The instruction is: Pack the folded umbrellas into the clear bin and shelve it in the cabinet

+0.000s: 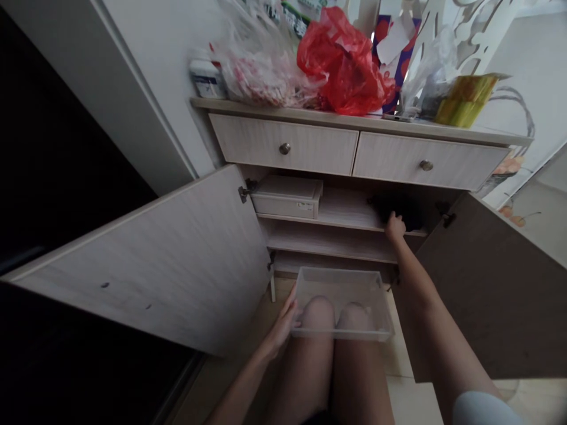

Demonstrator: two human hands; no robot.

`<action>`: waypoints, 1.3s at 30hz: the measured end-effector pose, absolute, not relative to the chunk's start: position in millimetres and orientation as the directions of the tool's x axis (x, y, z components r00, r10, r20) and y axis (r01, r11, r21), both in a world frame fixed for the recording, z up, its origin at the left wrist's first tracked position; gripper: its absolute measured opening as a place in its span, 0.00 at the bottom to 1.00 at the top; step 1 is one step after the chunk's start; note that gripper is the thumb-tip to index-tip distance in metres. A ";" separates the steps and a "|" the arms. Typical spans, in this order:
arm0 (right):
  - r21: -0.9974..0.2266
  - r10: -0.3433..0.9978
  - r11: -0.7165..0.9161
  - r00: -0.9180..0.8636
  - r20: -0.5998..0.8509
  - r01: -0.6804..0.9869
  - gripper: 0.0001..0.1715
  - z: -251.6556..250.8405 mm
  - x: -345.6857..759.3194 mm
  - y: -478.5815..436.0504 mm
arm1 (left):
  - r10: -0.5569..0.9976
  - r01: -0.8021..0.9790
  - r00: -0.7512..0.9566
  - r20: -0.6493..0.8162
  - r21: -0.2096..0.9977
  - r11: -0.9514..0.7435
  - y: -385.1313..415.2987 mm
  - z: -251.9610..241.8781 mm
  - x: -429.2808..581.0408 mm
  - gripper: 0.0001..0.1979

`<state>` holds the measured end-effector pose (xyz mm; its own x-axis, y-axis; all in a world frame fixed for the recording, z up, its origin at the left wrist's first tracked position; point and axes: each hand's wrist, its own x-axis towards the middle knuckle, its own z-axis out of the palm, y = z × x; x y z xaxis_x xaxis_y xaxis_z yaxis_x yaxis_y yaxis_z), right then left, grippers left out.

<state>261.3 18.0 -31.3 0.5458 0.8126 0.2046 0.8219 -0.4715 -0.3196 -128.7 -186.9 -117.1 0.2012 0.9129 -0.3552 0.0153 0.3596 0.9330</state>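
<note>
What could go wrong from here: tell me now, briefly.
The clear box, over the legs with only the left hand at its side, might tip or slide. The dark item at the right hand could slip off the shelf if dragged. The red bag by the cabinet top's front edge may fall if bumped.

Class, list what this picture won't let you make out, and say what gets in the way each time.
All in the head view:
- Right hand's fingertips: lost against the dark item.
- Dark item: deep shadow hides what it is.
- Left hand, beside the clear tray: blur obscures exact finger placement.
- White box's label: print too small.
- Red bag: crumpled plastic hides any contents.
- Right sleeve: cut off by the bottom edge.
</note>
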 end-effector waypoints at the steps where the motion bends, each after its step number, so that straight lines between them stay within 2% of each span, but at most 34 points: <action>1: -0.385 0.813 -0.437 0.540 0.218 0.813 0.27 -31.7 265.8 14.3 | 0.913 0.016 0.203 -0.355 0.933 0.359 -186.7 -117.3 -128.9 0.45; 4: -0.643 0.802 -0.241 0.522 0.290 0.727 0.28 -32.2 278.8 -2.7 | 0.912 0.027 0.203 -0.356 0.933 0.358 -186.5 -118.8 -129.5 0.42; 7: -0.849 0.835 0.057 0.441 0.329 0.525 0.30 -29.4 285.0 -35.0 | 0.905 0.034 0.210 -0.369 0.928 0.371 -186.4 -120.6 -129.7 0.41; 10: -0.879 0.897 0.256 0.240 0.371 0.401 0.34 -20.9 280.9 -84.7 | 0.909 0.036 0.196 -0.367 0.929 0.368 -187.0 -122.4 -129.5 0.43; 12: -0.863 0.931 0.300 0.074 0.358 0.407 0.35 -14.4 272.6 -121.4 | 0.917 0.038 0.192 -0.351 0.936 0.350 -187.6 -123.6 -129.3 0.43; 15: -0.841 0.951 0.305 -0.194 0.242 0.447 0.31 -11.6 255.5 -166.5 | 0.919 0.035 0.209 -0.335 0.942 0.335 -188.4 -125.1 -128.9 0.43; 18: -0.777 0.892 0.368 -0.429 0.140 0.511 0.25 -22.0 237.5 -188.1 | 0.928 0.028 0.202 -0.313 0.949 0.314 -188.6 -125.5 -128.2 0.45; 21: -0.647 0.831 0.476 -0.546 0.109 0.596 0.23 -40.0 220.9 -188.3 | 0.937 0.021 0.208 -0.281 0.959 0.283 -189.2 -125.0 -128.1 0.48; 25: -0.384 0.857 0.500 -0.507 0.092 0.776 0.27 -57.8 202.5 -175.4 | 0.925 0.027 0.224 -0.308 0.950 0.310 -189.8 -125.7 -129.8 0.47; 28: -0.143 0.891 0.453 -0.454 0.027 0.880 0.23 -63.8 192.3 -167.0 | 0.926 0.037 0.227 -0.301 0.953 0.301 -189.4 -129.1 -131.4 0.47; 30: -0.034 0.906 0.422 -0.423 -0.011 0.906 0.21 -68.0 186.8 -163.2 | 0.929 0.036 0.216 -0.301 0.953 0.300 -188.8 -132.3 -132.4 0.48; 36: 0.115 0.913 0.408 -0.403 -0.063 0.906 0.19 -78.7 175.3 -156.0 | 0.932 0.007 0.214 -0.292 0.955 0.298 -185.6 -138.4 -133.2 0.47; 39: 0.037 0.873 0.483 -0.478 -0.100 0.875 0.19 -64.9 183.1 -145.2 | 0.931 0.004 0.204 -0.304 0.951 0.309 -184.0 -137.4 -132.1 0.49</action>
